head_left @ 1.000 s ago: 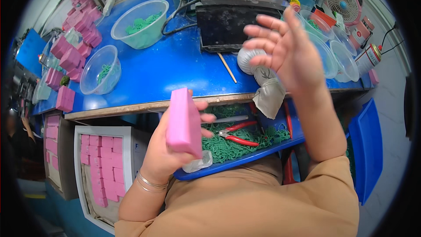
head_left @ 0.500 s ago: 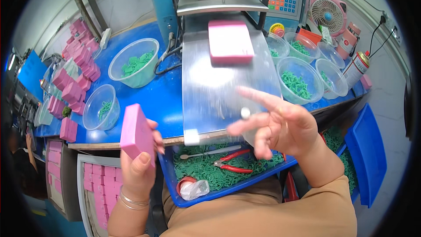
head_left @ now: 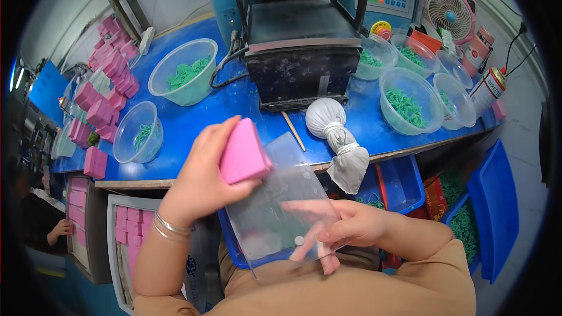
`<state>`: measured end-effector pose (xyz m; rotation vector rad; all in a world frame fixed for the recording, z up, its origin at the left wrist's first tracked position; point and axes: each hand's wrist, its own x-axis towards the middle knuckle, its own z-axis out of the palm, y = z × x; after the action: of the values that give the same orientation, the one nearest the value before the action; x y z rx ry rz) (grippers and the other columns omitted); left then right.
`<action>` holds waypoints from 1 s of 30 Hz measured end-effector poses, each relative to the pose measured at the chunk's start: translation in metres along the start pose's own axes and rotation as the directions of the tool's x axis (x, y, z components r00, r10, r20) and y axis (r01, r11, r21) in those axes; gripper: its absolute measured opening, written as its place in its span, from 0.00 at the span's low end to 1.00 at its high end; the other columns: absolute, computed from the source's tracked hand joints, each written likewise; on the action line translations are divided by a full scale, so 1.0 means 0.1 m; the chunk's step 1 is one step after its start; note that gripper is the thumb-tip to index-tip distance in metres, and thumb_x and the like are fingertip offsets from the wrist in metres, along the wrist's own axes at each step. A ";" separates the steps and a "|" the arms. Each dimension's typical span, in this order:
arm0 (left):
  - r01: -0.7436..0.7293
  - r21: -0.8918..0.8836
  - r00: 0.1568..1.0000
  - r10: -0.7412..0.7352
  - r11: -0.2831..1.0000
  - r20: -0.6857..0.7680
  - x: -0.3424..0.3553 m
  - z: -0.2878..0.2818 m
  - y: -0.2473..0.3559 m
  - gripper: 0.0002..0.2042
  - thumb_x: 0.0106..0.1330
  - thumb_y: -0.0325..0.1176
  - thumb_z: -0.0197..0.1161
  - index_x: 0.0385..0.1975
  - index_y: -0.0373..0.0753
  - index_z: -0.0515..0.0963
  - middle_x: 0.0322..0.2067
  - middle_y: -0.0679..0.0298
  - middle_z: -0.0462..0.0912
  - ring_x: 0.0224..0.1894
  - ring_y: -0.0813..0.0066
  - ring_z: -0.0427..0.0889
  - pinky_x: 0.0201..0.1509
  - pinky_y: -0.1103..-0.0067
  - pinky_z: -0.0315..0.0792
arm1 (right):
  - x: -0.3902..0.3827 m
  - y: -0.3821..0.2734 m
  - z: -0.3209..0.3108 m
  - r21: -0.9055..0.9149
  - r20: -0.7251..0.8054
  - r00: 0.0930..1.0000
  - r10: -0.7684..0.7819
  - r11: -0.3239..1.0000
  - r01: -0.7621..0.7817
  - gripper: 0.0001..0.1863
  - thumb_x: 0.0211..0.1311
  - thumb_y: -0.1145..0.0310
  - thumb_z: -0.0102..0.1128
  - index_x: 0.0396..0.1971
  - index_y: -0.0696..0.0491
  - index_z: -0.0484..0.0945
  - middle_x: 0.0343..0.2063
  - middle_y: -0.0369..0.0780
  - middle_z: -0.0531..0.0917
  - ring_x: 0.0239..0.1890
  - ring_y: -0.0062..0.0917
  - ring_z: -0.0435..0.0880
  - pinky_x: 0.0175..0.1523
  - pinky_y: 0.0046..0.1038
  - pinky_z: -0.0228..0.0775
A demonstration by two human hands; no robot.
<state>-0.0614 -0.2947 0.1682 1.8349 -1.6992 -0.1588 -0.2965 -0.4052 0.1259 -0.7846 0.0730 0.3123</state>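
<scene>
My left hand (head_left: 208, 172) is closed round a pink block (head_left: 243, 149), held just over the upper left part of a clear plastic plate (head_left: 278, 193). My right hand (head_left: 345, 228) grips this plate at its lower right, some fingers showing through it beside a small white knob (head_left: 299, 240). The plate covers much of a blue tray (head_left: 234, 248) below. Just beyond, a white tied cloth bundle (head_left: 328, 117) and a thin wooden stick (head_left: 293, 130) lie at the front of the blue worktable (head_left: 187, 129).
A heat press (head_left: 301, 70) stands behind, flanked by bowls of green pieces (head_left: 181, 79) (head_left: 410, 108). Pink blocks (head_left: 102, 114) are piled left; more fill a framed container (head_left: 132, 228). A fan (head_left: 449, 14), spray can (head_left: 487, 90) and blue lid (head_left: 497, 210) are right. A co-worker's hand (head_left: 61, 228) shows far left.
My left hand has moved forward and tipped the pink block over. My right hand, raised and spread earlier, has come down and now holds the clear plate low over the tray.
</scene>
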 end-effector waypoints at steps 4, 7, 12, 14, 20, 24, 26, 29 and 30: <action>0.141 0.101 0.980 -0.124 0.985 -0.156 -0.02 0.03 -0.39 0.39 0.39 0.33 0.72 0.54 0.32 0.60 0.47 0.49 0.68 0.50 0.55 0.69 0.56 0.71 0.63 | -0.07 0.12 -0.05 0.070 0.010 1.000 0.010 0.997 -0.010 0.36 0.63 0.71 0.44 0.65 0.55 0.36 0.42 0.53 0.77 0.28 0.31 0.82 0.34 0.25 0.75; 0.125 0.018 0.923 -0.110 0.992 -0.369 -0.08 0.11 -0.35 0.38 0.39 0.31 0.73 0.52 0.34 0.58 0.48 0.49 0.67 0.49 0.58 0.70 0.55 0.72 0.64 | -0.07 0.18 -0.10 0.078 0.003 1.000 -0.020 0.997 0.019 0.35 0.63 0.72 0.44 0.65 0.54 0.37 0.43 0.53 0.76 0.29 0.31 0.82 0.35 0.25 0.74; -0.241 0.249 0.935 0.293 0.938 -0.200 -0.31 0.11 0.31 0.34 0.34 0.39 0.76 0.45 0.45 0.66 0.49 0.54 0.66 0.48 0.60 0.71 0.58 0.64 0.58 | 0.01 0.22 -0.10 -0.056 -0.021 0.999 -0.047 0.997 0.046 0.34 0.63 0.74 0.45 0.66 0.52 0.40 0.47 0.51 0.75 0.35 0.29 0.81 0.40 0.24 0.73; -0.235 0.283 0.923 0.305 0.930 -0.234 -0.40 0.20 0.38 0.30 0.35 0.40 0.75 0.42 0.50 0.69 0.47 0.56 0.66 0.49 0.59 0.70 0.59 0.61 0.55 | 0.08 0.31 -0.13 -0.131 -0.008 0.996 -0.089 0.988 0.087 0.29 0.63 0.77 0.44 0.63 0.58 0.48 0.48 0.51 0.74 0.39 0.29 0.81 0.42 0.24 0.71; -0.285 0.355 0.860 0.401 0.890 -0.315 -0.56 0.23 0.35 0.19 0.42 0.37 0.71 0.35 0.59 0.73 0.45 0.60 0.63 0.53 0.55 0.65 0.59 0.53 0.57 | 0.13 0.48 -0.20 -0.411 0.033 0.987 -0.155 0.898 0.155 0.21 0.64 0.73 0.46 0.57 0.59 0.60 0.47 0.45 0.75 0.38 0.22 0.79 0.43 0.22 0.70; -0.368 0.331 0.788 0.480 0.869 -0.386 -0.61 0.26 0.34 0.18 0.44 0.34 0.69 0.35 0.60 0.73 0.44 0.59 0.61 0.54 0.53 0.64 0.59 0.53 0.62 | 0.10 0.53 -0.18 -0.452 -0.007 0.988 -0.157 0.882 0.137 0.17 0.64 0.72 0.47 0.52 0.59 0.65 0.43 0.43 0.77 0.38 0.21 0.79 0.44 0.22 0.70; -0.373 0.311 0.783 0.476 0.874 -0.400 -0.66 0.29 0.31 0.18 0.45 0.35 0.70 0.36 0.59 0.73 0.46 0.58 0.61 0.54 0.52 0.63 0.59 0.52 0.60 | 0.10 0.50 -0.12 -0.479 -0.022 0.981 -0.193 0.863 0.159 0.15 0.64 0.73 0.47 0.49 0.59 0.68 0.39 0.42 0.78 0.37 0.21 0.79 0.42 0.23 0.71; -0.273 0.243 0.863 0.349 0.931 -0.365 -0.64 0.27 0.39 0.18 0.48 0.40 0.69 0.40 0.56 0.73 0.50 0.56 0.60 0.55 0.49 0.62 0.60 0.51 0.55 | 0.07 0.51 -0.09 -0.420 -0.030 0.992 -0.122 0.902 0.098 0.21 0.63 0.73 0.47 0.56 0.57 0.62 0.40 0.45 0.79 0.35 0.23 0.79 0.38 0.23 0.72; -0.154 0.206 0.928 0.213 0.966 -0.306 -0.62 0.27 0.42 0.19 0.50 0.43 0.67 0.43 0.53 0.73 0.53 0.54 0.59 0.55 0.47 0.62 0.60 0.51 0.52 | 0.02 0.51 -0.04 -0.429 -0.038 0.991 -0.132 0.897 0.103 0.21 0.63 0.73 0.47 0.56 0.57 0.62 0.40 0.45 0.79 0.35 0.23 0.79 0.38 0.23 0.72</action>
<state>-0.1209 -0.2448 0.1489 1.6987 -1.6765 0.3688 -0.3094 -0.3739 0.0877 -1.2314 0.0180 0.1872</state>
